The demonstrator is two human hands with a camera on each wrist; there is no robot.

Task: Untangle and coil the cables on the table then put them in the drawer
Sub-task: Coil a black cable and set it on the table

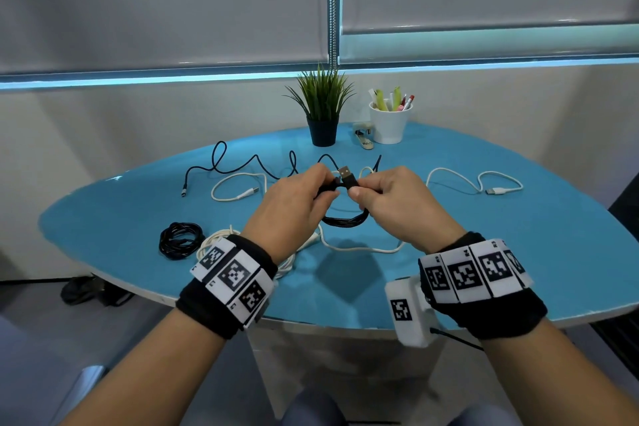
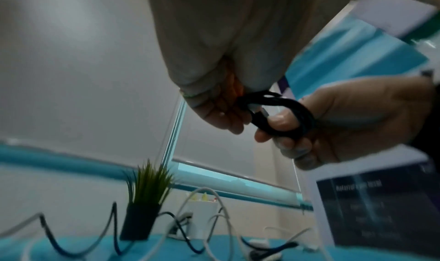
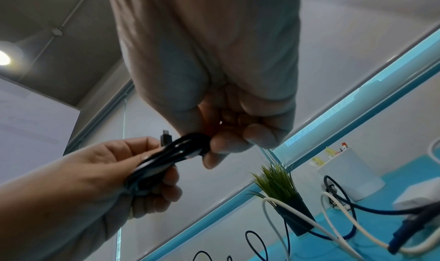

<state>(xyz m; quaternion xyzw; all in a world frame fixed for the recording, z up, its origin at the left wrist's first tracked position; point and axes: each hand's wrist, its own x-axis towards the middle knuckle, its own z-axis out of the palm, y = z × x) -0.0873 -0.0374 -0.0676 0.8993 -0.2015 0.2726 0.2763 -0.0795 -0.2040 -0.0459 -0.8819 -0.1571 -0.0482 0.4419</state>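
Both hands (image 1: 297, 197) grip looped black cable (image 1: 345, 218).

Loose cables (image 1: 242, 169) sprawl across the far table (image 1: 518, 235). A plant (image 1: 323, 114) and cup (image 1: 389, 124) stand behind them.

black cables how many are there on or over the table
3. A coiled bundle gripped by left hand and right hand; a finished coil lying near-left; a wavy loose cable far side, partly behind the hands, possibly two.
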